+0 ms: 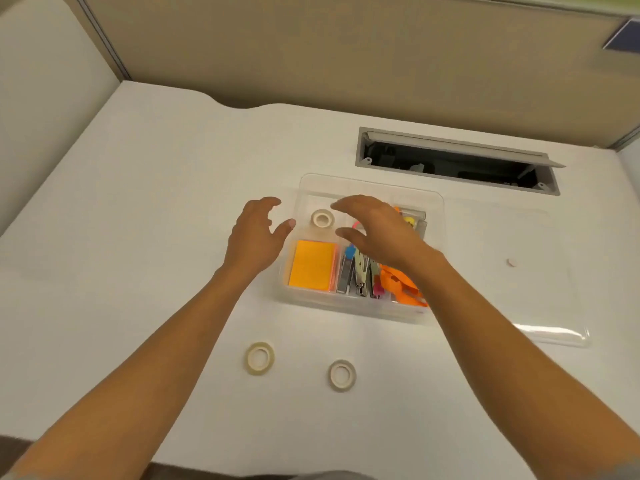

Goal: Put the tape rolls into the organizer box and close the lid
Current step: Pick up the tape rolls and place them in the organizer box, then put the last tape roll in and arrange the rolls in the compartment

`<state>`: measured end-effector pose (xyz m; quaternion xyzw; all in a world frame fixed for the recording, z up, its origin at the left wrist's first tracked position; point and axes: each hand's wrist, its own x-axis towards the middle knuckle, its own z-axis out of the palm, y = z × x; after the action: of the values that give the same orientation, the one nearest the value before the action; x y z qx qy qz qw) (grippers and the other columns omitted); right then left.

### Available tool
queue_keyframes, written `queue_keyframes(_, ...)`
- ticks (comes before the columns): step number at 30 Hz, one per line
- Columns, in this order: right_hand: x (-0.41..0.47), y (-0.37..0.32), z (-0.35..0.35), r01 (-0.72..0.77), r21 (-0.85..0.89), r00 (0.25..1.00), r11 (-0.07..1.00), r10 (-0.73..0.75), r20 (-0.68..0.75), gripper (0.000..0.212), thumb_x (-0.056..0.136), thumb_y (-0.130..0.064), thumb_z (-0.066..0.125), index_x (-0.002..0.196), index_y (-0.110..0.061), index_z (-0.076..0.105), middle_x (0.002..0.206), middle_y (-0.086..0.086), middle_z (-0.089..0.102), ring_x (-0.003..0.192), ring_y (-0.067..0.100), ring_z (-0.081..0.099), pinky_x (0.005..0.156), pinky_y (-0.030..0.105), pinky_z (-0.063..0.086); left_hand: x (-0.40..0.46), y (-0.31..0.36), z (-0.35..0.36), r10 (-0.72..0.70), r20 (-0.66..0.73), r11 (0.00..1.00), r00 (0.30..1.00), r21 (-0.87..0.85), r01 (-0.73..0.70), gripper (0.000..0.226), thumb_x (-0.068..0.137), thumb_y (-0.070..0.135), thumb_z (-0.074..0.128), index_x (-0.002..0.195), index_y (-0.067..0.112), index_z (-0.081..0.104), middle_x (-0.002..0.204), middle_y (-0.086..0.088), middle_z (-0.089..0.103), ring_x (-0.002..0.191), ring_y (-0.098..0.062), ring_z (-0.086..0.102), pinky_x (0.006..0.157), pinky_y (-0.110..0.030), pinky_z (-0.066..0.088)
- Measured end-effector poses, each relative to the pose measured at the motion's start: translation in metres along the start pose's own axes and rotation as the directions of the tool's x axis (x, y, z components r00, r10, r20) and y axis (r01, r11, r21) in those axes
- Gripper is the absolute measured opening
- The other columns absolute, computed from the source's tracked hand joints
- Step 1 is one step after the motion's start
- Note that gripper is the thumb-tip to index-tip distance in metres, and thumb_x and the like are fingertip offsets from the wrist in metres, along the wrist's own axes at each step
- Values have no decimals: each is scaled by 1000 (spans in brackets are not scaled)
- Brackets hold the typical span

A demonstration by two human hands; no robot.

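Note:
A clear organizer box [346, 304] stands open on the white desk. One white tape roll [322, 218] lies in its back left compartment. Two more tape rolls lie on the desk in front of the box, one at the left [260, 357] and one at the right [342, 374]. The clear lid [554, 332] lies flat to the right of the box. My left hand [256, 237] hovers open at the box's left edge. My right hand [377, 230] hovers open over the box's middle, holding nothing.
Orange sticky notes [312, 265], staplers [356, 275] and orange clips [401, 285] fill the front compartments. An open cable slot [457, 161] lies behind the box. A small white disc [511, 262] rests at the right. Beige partition walls enclose the desk.

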<state>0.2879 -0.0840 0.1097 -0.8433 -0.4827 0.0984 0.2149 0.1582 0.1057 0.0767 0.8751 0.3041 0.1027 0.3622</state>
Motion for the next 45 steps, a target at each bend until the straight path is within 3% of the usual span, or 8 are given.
queue_keyframes(8, -120, -33, 55, -105, 123, 993, 987, 110, -38, 37, 91, -33, 62, 127, -22, 58, 127, 0, 62, 117, 18, 53, 94, 25, 36, -111, -41, 8, -15, 59, 996, 998, 91, 9, 52, 88, 44, 59, 133, 21, 48, 139, -4, 47, 124, -24, 50, 96, -39, 43)
queue_keyframes(12, -158, -37, 88, -207, 155, 976, 966, 193, 102, 43, 91, -44, 58, 130, -28, 53, 135, -5, 55, 120, 15, 49, 96, 32, 45, -152, -56, 14, -50, 209, 979, 977, 206, 6, 60, 84, 47, 63, 136, 23, 46, 146, -2, 43, 131, -25, 41, 103, -39, 38)
queue_keyframes(15, -172, -40, 104, -226, 77, 950, 971, 203, 236, 59, 86, -54, 59, 138, -31, 42, 143, -5, 44, 129, 15, 38, 100, 33, 38, -169, -64, 16, -105, 334, 950, 937, 311, -4, 72, 81, 45, 68, 144, 31, 36, 156, 2, 29, 140, -24, 28, 109, -42, 33)
queue_keyframes(19, -182, -47, 117, -189, -13, 927, 982, 183, 328, 68, 80, -50, 67, 139, -29, 41, 142, -3, 40, 128, 17, 33, 93, 35, 43, -180, -70, 20, -133, 445, 927, 886, 372, -48, 68, 83, 25, 69, 143, 30, 39, 156, 3, 28, 139, -25, 23, 107, -38, 32)
queue_keyframes(27, -186, -51, 125, -153, 50, 968, 987, 139, 207, 45, 89, -28, 59, 132, -22, 51, 131, -1, 52, 119, 20, 42, 90, 35, 46, -186, -69, 22, -26, 407, 971, 913, 228, -74, 47, 85, 8, 65, 130, 19, 56, 133, 0, 51, 119, -24, 42, 92, -22, 31)
queue_keyframes(35, -165, -52, 107, -267, 397, 948, 878, 313, -54, 45, 82, -38, 72, 124, -31, 58, 129, -8, 58, 107, 10, 53, 86, 24, 51, -169, -30, 10, 39, 312, 999, 949, 17, -47, 47, 79, 23, 76, 123, 27, 60, 129, 4, 55, 114, -17, 53, 98, -37, 49)
queue_keyframes(39, -144, -49, 89, -226, 457, 933, 860, 326, -152, 44, 82, -37, 72, 123, -30, 58, 126, -7, 59, 104, 7, 54, 77, 12, 48, -137, -8, 3, 110, 252, 994, 962, -18, -109, 48, 78, 24, 77, 123, 26, 61, 127, 2, 57, 110, -16, 55, 95, -37, 51)
queue_keyframes(45, -111, -37, 69, -204, 458, 913, 865, 336, -229, 44, 82, -32, 73, 123, -23, 60, 124, -4, 60, 104, 10, 55, 78, 18, 51, -71, 24, 5, 169, 192, 985, 967, -6, -171, 53, 77, 24, 77, 126, 19, 58, 129, -3, 57, 115, -21, 56, 97, -38, 49)
